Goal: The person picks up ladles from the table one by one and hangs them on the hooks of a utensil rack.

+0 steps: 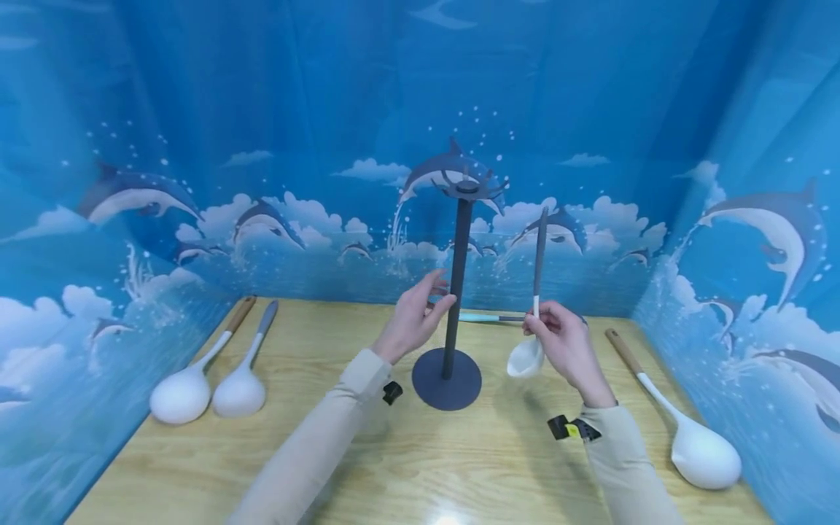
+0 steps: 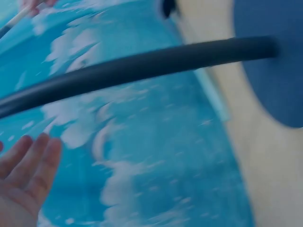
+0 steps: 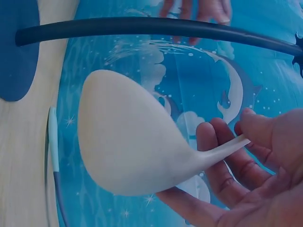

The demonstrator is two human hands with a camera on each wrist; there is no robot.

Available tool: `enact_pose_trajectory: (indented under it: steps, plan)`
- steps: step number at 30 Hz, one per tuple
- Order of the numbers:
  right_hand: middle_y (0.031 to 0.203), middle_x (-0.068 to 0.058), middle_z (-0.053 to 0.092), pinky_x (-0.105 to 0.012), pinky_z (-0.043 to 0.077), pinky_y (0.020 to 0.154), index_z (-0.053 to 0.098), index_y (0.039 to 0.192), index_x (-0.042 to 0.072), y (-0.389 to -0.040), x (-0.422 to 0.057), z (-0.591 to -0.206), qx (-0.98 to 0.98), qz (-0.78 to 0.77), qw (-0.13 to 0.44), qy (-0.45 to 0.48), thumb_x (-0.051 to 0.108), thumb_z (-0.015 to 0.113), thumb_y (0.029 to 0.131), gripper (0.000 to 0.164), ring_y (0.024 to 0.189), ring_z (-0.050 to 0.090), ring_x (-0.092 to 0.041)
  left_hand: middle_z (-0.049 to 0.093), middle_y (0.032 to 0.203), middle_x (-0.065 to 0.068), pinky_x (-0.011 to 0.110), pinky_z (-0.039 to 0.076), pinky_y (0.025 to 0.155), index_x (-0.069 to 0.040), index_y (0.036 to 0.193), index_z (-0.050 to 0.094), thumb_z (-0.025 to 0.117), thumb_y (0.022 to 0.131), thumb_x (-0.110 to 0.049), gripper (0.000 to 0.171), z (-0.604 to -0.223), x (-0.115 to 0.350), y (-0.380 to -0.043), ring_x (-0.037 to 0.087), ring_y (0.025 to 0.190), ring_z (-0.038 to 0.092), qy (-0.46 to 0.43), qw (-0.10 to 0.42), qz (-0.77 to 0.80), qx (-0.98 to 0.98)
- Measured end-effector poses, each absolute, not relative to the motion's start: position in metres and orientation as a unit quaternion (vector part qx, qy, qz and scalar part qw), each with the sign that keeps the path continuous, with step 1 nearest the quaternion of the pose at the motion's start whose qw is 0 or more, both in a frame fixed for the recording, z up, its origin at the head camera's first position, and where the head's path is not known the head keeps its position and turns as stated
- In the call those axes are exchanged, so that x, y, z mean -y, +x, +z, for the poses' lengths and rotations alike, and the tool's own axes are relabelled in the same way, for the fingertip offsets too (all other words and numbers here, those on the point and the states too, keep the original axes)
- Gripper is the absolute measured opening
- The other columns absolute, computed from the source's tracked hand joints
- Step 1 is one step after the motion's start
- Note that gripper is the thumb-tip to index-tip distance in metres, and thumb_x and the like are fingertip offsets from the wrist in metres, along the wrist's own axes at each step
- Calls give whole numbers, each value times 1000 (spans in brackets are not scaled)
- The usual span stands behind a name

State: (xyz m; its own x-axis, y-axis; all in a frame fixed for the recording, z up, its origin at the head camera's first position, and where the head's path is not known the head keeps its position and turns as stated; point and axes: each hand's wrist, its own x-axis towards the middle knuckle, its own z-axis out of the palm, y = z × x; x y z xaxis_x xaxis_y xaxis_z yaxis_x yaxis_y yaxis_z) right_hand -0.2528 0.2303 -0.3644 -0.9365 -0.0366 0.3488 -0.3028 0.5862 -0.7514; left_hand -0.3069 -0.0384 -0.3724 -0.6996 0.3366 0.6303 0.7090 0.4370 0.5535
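Pinched near the lower end of its grey handle, a white ladle (image 1: 525, 358) hangs bowl down from my right hand (image 1: 566, 344), over the table right of the stand. The right wrist view shows the rounded white bowl (image 3: 128, 137) large, with thumb and fingers on its white neck. A dark utensil stand (image 1: 458, 277) rises from a round base, its top ringed with hooks. My left hand (image 1: 415, 315) is beside the post on its left, fingers apart and holding nothing. In the left wrist view those fingers (image 2: 40, 168) extend near the post.
On the wooden table (image 1: 420, 452), two white ladles lie at the left, one with a wooden handle (image 1: 241, 313), one with a grey handle (image 1: 267, 318). A wooden-handled white ladle (image 1: 705, 452) lies at the right. Behind the stand lies a turquoise-and-grey utensil (image 1: 482, 318). Dolphin-print curtains (image 1: 367, 87) enclose the table.
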Motion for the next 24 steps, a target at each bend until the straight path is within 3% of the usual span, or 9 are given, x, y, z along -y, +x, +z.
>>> enact_pose_trajectory:
  steps: [4,8,16,24]
  plan:
    - [102,-15,72,-46,55,87,67,108,4,-254,-227,-359,876,449,150,94,30,57,100,28,93,70,-25,68,114,14,28,57,75,-6,133,57,52,103,-20,33,-340,49,-310,21,100,67,-314,352,-434,768]
    - [102,-15,73,-51,53,88,69,108,6,-257,-224,-354,880,438,163,91,32,58,99,29,94,70,-28,68,109,13,29,56,74,-4,123,64,54,102,-16,26,-308,56,-307,20,96,65,-312,430,-439,725]
    - [98,-12,73,-49,55,83,70,109,9,-260,-221,-344,882,423,181,98,29,60,99,25,92,71,-30,65,115,15,33,53,81,-2,121,66,63,97,-16,28,-267,54,-300,22,103,62,-327,495,-412,691]
    - [95,-11,73,-51,54,85,69,112,9,-268,-219,-335,892,387,195,125,25,60,99,23,91,71,-29,62,122,16,36,48,101,-3,121,68,71,92,-24,36,-235,48,-294,26,118,58,-333,524,-362,695]
